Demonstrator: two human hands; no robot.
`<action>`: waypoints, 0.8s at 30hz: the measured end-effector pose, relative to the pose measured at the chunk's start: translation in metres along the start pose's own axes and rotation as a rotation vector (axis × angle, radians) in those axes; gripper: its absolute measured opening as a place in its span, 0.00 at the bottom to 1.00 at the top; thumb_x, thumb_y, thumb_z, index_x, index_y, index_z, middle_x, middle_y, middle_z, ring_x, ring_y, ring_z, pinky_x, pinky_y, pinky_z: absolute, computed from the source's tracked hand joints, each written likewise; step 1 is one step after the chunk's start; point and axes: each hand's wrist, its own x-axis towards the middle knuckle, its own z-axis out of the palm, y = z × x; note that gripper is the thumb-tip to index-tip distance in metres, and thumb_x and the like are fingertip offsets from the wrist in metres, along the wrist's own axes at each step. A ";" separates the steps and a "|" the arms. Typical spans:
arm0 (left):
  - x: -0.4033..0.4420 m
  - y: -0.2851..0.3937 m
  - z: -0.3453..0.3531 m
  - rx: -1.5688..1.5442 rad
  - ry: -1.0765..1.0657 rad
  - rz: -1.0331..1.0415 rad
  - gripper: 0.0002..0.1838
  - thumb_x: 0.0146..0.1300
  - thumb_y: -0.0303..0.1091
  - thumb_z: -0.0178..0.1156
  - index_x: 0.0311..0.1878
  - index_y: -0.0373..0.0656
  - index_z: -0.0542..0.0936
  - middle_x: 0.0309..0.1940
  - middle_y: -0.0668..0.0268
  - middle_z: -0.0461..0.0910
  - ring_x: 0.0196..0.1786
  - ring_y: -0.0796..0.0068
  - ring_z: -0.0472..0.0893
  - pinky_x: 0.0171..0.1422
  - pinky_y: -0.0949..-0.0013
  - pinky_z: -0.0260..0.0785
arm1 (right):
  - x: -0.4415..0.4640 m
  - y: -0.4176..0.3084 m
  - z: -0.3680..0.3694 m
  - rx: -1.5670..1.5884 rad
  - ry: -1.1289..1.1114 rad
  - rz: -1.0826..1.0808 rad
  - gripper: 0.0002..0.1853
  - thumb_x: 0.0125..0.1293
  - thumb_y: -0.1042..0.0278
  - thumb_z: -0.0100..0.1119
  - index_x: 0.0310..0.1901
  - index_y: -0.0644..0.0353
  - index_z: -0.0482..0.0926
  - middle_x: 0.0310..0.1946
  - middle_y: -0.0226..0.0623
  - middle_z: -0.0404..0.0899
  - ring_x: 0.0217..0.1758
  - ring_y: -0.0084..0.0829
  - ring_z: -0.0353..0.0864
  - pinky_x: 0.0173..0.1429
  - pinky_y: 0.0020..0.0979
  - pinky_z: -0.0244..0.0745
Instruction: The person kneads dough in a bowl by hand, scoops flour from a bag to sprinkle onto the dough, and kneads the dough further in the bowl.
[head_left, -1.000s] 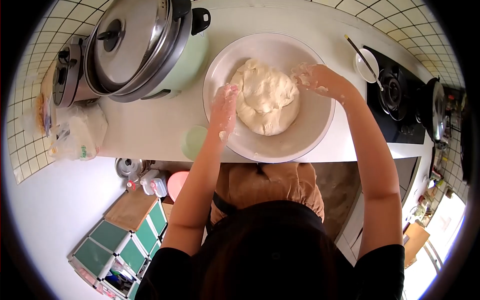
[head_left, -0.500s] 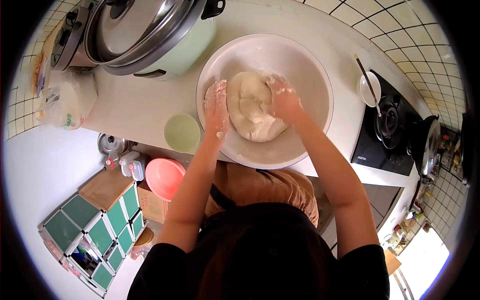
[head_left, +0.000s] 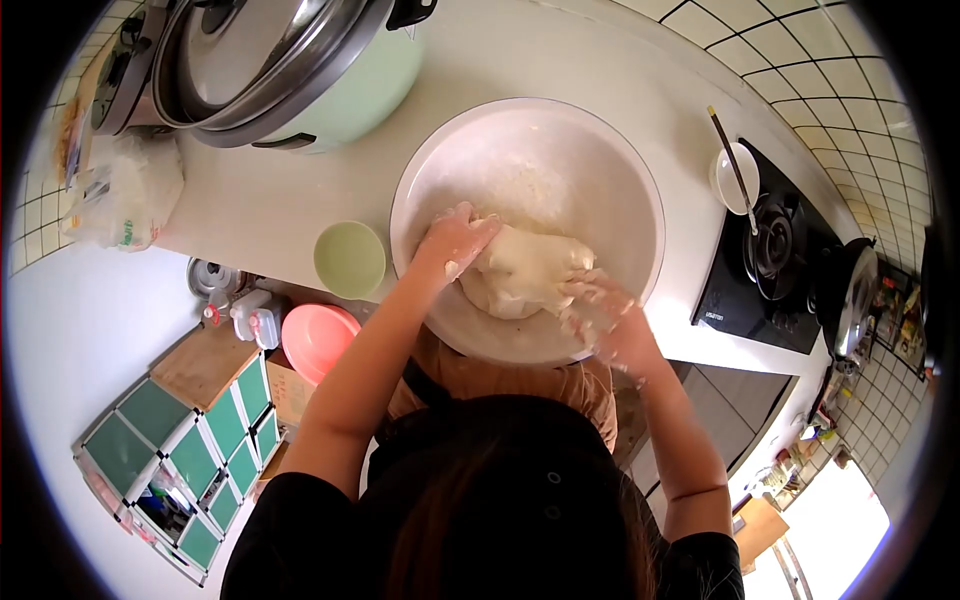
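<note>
A large pale basin (head_left: pixel 610 170) stands on the counter with a lump of white dough (head_left: pixel 530 268) in its lower half. My left hand (head_left: pixel 457 240) rests on the dough's left side, its fingers bent over the edge of the lump. At the dough's right side is my right hand (head_left: pixel 603 318), fingers spread and somewhat blurred, touching or very near the lump. Bits of dough stick to both hands. Loose flour (head_left: pixel 527 190) lies on the basin floor above the dough.
Left of the basin is a light green bowl (head_left: pixel 349 260). A big lidded cooker (head_left: pixel 350 95) stands at the upper left, near a plastic bag (head_left: pixel 130 195). On the right, a white bowl (head_left: pixel 728 182) with a stick across it sits beside the black stove (head_left: pixel 735 290).
The dough has moved toward the basin's near side and changed shape, baring flour behind it. My left hand has come onto the dough; my right hand has moved nearer to my body.
</note>
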 end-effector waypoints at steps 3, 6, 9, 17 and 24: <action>-0.017 0.008 0.001 0.065 -0.006 0.005 0.32 0.56 0.57 0.55 0.48 0.35 0.71 0.47 0.47 0.75 0.54 0.48 0.72 0.61 0.58 0.62 | 0.028 0.002 -0.024 -0.072 0.374 0.374 0.06 0.62 0.72 0.57 0.35 0.67 0.79 0.37 0.47 0.79 0.43 0.35 0.81 0.47 0.32 0.76; -0.032 0.005 0.006 0.006 -0.009 0.002 0.35 0.54 0.57 0.58 0.53 0.34 0.68 0.49 0.46 0.75 0.56 0.49 0.72 0.60 0.59 0.64 | 0.065 0.031 -0.027 -0.455 0.370 0.160 0.09 0.63 0.68 0.59 0.39 0.66 0.76 0.40 0.46 0.80 0.43 0.38 0.81 0.47 0.34 0.76; -0.043 0.014 0.005 -0.041 -0.030 -0.098 0.35 0.54 0.53 0.61 0.55 0.32 0.67 0.48 0.45 0.75 0.55 0.51 0.74 0.59 0.60 0.66 | 0.076 0.077 0.000 -0.389 0.041 0.235 0.18 0.62 0.58 0.60 0.46 0.64 0.74 0.42 0.46 0.80 0.45 0.40 0.81 0.49 0.34 0.76; -0.049 -0.001 0.019 -0.059 0.050 -0.010 0.38 0.50 0.55 0.65 0.55 0.32 0.71 0.46 0.47 0.77 0.52 0.53 0.76 0.57 0.61 0.68 | 0.054 0.019 0.013 -0.101 -0.093 0.610 0.29 0.57 0.49 0.61 0.55 0.62 0.72 0.46 0.46 0.79 0.51 0.40 0.79 0.55 0.34 0.73; -0.081 0.015 0.012 -0.346 0.012 0.010 0.30 0.50 0.46 0.64 0.51 0.33 0.73 0.44 0.50 0.78 0.51 0.57 0.77 0.56 0.62 0.68 | 0.022 -0.023 0.018 0.079 0.061 0.578 0.28 0.51 0.64 0.63 0.54 0.66 0.73 0.44 0.45 0.79 0.49 0.34 0.78 0.54 0.31 0.73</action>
